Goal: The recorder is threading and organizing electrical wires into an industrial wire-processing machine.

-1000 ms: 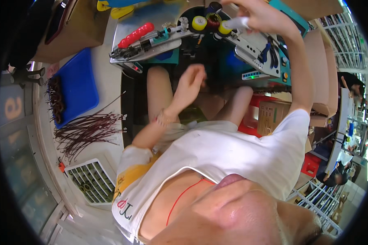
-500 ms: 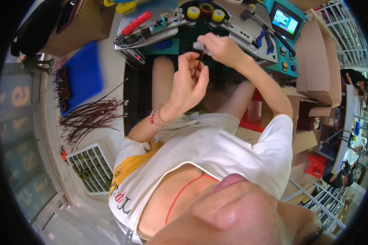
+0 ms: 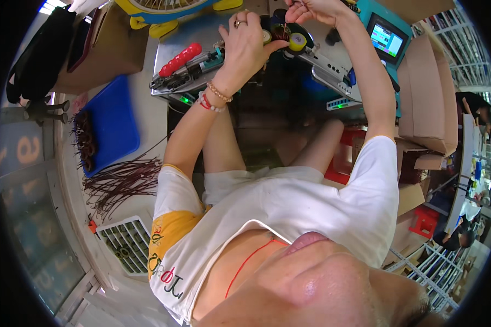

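My right hand (image 3: 315,11), at the top of the view, is closed in a pinch on a thin reddish-brown wire (image 3: 286,23). Below its fingers the wire runs down to a dark copper-wound ring coil (image 3: 281,36), which sits between yellow rollers (image 3: 297,42) on the bench machine. My left hand (image 3: 244,46) is at the left side of the coil. Its thumb stretches toward the coil and the rollers, apart from the other fingers, and I see nothing held in it. The thumb partly covers the left roller.
A red-handled clamp (image 3: 180,60) stands left of the machine. A blue tray (image 3: 112,125) with wound rings, a bundle of wires (image 3: 125,182) and a white grid tray (image 3: 126,245) lie on the left bench. A screen (image 3: 388,40) and cardboard boxes (image 3: 428,92) are at right.
Both hands have moved up and away from my lap to the machine's coil. The wire, earlier held between both hands, is now in my right hand at the coil. A machine light turned from red to green.
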### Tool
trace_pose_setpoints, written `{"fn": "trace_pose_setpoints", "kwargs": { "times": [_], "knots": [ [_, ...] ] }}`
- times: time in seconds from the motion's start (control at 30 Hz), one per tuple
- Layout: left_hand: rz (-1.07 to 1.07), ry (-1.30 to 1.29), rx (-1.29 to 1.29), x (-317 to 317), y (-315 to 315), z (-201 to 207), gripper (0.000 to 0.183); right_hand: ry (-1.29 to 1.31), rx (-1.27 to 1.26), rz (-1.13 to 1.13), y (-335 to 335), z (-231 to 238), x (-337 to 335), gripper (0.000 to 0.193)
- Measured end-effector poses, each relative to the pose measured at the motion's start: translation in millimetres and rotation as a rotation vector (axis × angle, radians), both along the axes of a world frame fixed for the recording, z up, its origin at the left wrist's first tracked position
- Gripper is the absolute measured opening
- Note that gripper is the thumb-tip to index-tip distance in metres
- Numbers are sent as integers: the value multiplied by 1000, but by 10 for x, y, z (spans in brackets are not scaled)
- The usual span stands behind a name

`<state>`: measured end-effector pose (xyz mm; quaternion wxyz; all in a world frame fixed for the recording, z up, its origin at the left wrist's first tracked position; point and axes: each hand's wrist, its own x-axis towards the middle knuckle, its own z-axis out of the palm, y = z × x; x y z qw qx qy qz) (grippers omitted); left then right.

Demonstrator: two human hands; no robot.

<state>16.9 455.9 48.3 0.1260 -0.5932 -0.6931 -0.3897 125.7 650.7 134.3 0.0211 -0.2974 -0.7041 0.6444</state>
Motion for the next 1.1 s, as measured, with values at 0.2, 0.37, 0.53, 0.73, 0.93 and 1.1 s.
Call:
{"fn": "trace_pose_setpoints", "kwargs": {
  "times": [0.2,0.37,0.53,0.73,0.93,1.1],
  "knots": [
    [21,-100,29,49,80,-86,72,-24,112,296,176,-15,-217,48],
    [76,-92,-61,-13,56,-11,68,-160,238,348,3,339,-208,50],
    [70,-55,-83,-11,70,-64,70,-42,77,44,-6,147,-72,44],
    [10,-38,-106,2,60,-75,51,20,29,-41,63,-58,-159,38],
    [-14,-65,-104,18,15,-46,45,-59,120,-27,79,-112,-205,42],
    [-16,-24,-58,59,52,-22,43,309,124,376,478,-422,-111,41]
  ]
}}
